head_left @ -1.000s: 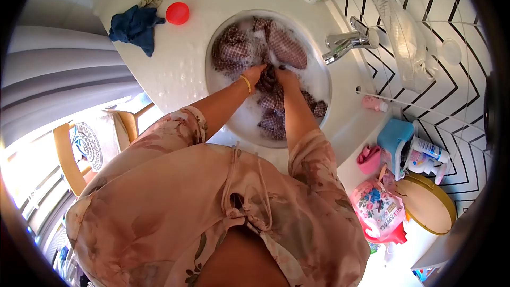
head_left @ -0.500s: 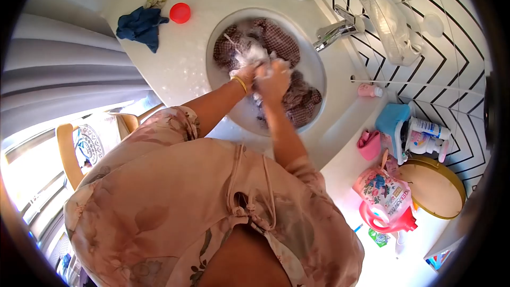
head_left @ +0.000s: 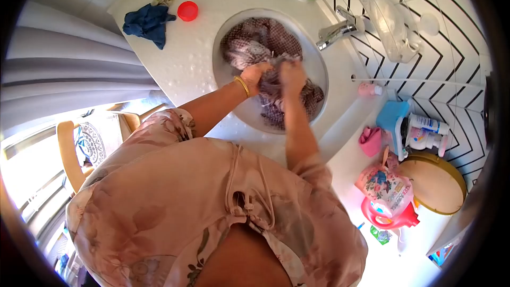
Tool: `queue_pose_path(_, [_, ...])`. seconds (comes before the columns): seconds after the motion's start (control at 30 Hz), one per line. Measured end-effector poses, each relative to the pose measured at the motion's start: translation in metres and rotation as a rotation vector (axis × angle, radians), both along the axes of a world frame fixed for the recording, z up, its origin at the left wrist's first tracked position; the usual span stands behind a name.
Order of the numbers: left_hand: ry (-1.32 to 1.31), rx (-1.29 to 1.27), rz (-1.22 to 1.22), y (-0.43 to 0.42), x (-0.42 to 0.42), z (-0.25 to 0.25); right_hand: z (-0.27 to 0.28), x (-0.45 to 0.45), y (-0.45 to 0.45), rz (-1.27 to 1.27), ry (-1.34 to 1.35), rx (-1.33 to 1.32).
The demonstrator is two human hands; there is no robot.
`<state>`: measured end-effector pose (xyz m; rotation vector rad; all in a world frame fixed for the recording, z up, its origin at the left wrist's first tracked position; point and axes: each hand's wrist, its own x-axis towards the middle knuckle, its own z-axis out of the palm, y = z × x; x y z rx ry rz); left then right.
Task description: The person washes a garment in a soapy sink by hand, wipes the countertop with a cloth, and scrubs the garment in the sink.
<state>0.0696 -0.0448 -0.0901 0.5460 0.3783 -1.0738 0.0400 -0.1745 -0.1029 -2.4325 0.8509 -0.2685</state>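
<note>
The likeliest trouble is a slip: the cloth [head_left: 281, 34] looks wet, with pale, sudsy-looking patches, and a bunched fold could slide out of the left hand [head_left: 255, 78] if the right hand [head_left: 293, 78] pulled hard against it. Because the two work so close together, knuckles could also knock or rub where the fold is thin. A brisk stroke might throw water over the rim of the basin [head_left: 316, 69]; drops already dot the tabletop [head_left: 183, 74] between the basin and its left edge, so a splash that way could reach the rag [head_left: 146, 24] lying near that edge, or the red cap [head_left: 187, 10] just beside it. A wide swing of the right hand toward the tabletop's right edge might strike the tap [head_left: 337, 32], whose spout points at the basin.

Both forearms reach in over the tabletop's near edge. The left one slants inward, a bracelet [head_left: 242, 86] at its wrist, and that hand is clamped on a gathered fold, thumb side up. The right forearm runs more nearly straight forward; its hand is on the cloth, knuckles up, but blurred, so I cannot tell how tightly the fingers close. The hands are slightly apart, with bunched cloth between them, over the middle of the basin; the rest lies heaped inside it.
</note>
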Motion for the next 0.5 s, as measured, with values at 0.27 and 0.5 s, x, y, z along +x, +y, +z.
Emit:
queue_pose_path(0.27, [-0.856, 0.515, -0.182, -0.025, 0.04, -0.108, -0.031, -0.005, -0.057, -0.277, 0.114, 0.562])
queue_pose_path(0.5, [-0.326, 0.664, -0.561, -0.035, 0.048, -0.129, -0.059, 0.044, -0.031, 0.021, 0.774, 0.197])
